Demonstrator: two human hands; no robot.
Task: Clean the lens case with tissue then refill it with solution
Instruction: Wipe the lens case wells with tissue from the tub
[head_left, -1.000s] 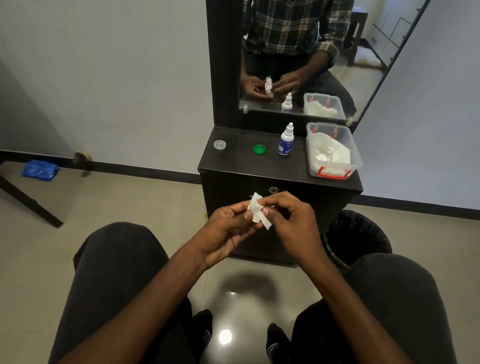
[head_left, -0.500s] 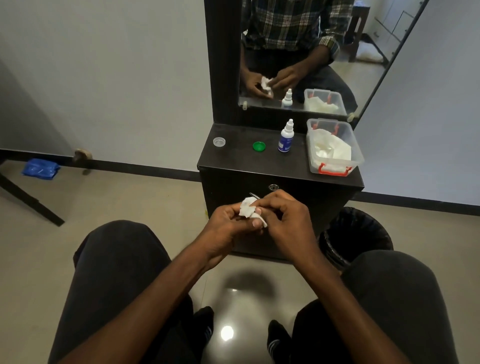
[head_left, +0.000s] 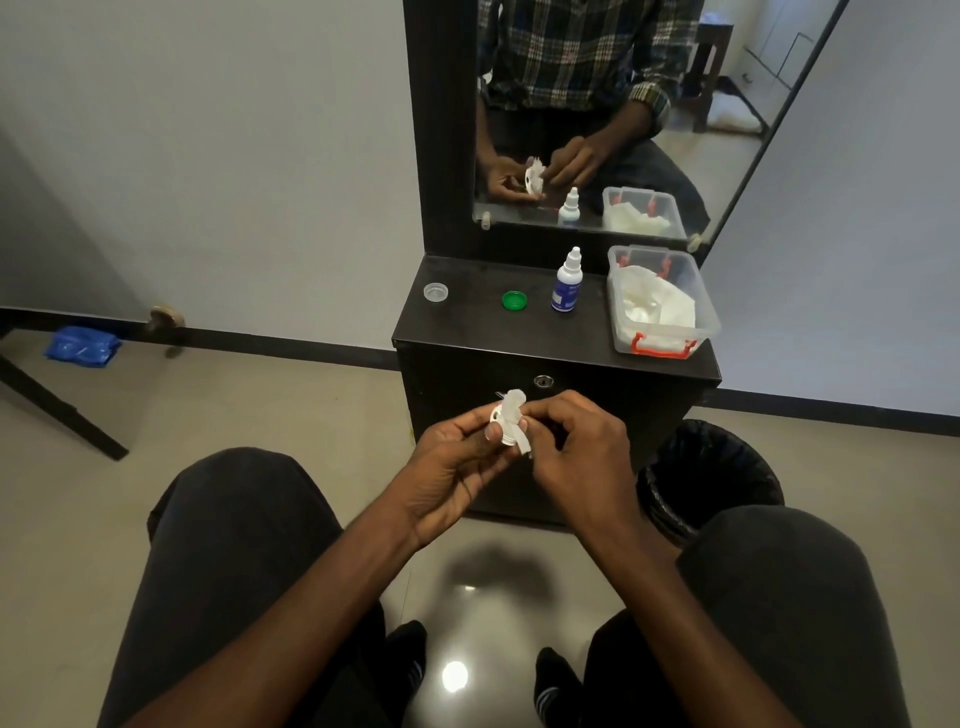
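Above the knees, the left hand (head_left: 457, 467) holds the white lens case (head_left: 500, 422) in its curled fingers, in front of the dark desk (head_left: 519, 338). The right hand (head_left: 576, 447) pinches a bit of tissue (head_left: 515, 404) and pushes it into the case. Farther off, on the desk, stand a clear cap (head_left: 436, 291), a green cap (head_left: 514, 300), the solution bottle (head_left: 567, 283) (blue label) and a clear box (head_left: 698, 306) of tissues.

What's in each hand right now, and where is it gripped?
Left hand holds the white lens case by its edge; right hand pinches the tissue pressed into it.
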